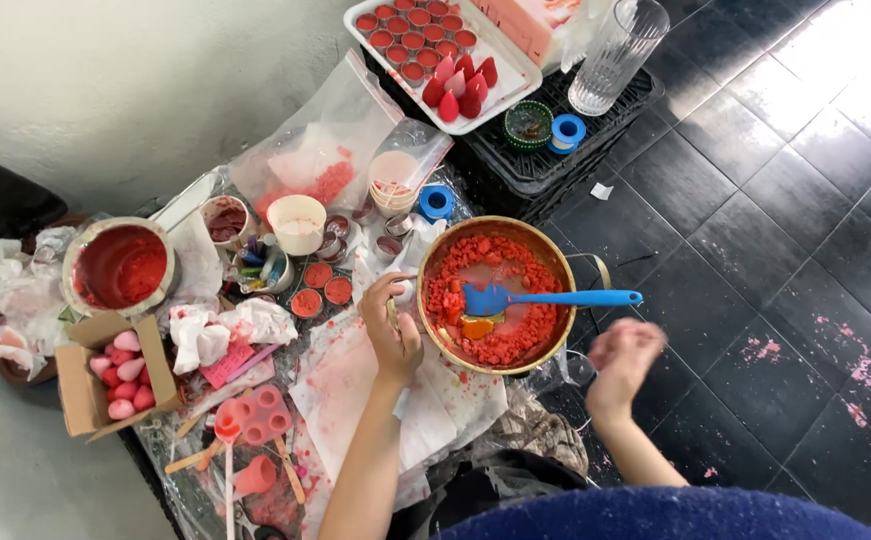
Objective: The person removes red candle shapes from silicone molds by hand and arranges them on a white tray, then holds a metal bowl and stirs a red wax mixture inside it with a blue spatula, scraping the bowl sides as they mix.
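Note:
A brass-coloured pan [555, 262] holds red wax chunks around a half-melted pink pool with an orange patch. A blue spatula [530, 298] lies in it, blade in the melt and handle sticking out over the right rim. My left hand [393, 325] is at the pan's left rim, fingers curled around a small pale object by the edge. My right hand [623, 360] hangs blurred below the spatula handle, fingers loosely closed, touching nothing.
A red-filled metal pot [118, 266], a cardboard box of pink cone shapes [120, 375], a pink mould [255, 415], small tins and cups crowd the left. Behind sit a white tray of filled tins [440, 50], a black crate [575, 150], a glass [615, 50], blue tape rolls.

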